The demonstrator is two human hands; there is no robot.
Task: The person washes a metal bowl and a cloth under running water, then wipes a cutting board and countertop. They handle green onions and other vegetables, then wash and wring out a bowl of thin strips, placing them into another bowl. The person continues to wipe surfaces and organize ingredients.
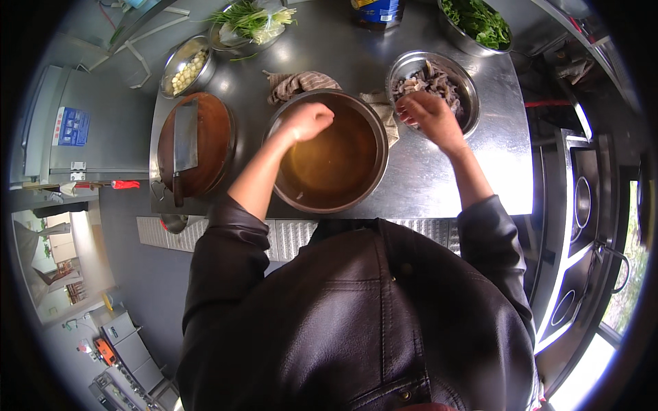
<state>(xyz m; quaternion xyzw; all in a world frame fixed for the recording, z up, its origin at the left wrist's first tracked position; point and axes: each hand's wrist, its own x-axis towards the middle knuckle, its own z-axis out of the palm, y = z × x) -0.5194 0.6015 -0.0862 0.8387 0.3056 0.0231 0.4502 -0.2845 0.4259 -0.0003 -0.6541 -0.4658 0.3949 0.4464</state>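
A large round pot point(383, 154) of brownish, cloudy liquid stands in front of me near the table's front edge. My left hand point(311, 121) is above its upper left part with the fingers curled in. Whether anything is inside that hand is hidden. To the right, my right hand point(434, 119) hovers over the near side of a steel bowl point(472, 110), its fingers bent. Grey-brown cut pieces point(437, 79), which look like meat, fill part of the bowl. I cannot tell whether the right fingers hold a piece.
On the steel table point(339, 46), a cleaver point(186, 134) lies across a round wooden chopping board point(213, 146). Striped cloths point(308, 83) lie behind the pot. Farther back are bowls of peeled garlic cloves point(189, 72), green stalks point(252, 23) and leafy greens point(478, 23), plus a blue-labelled container point(378, 11).
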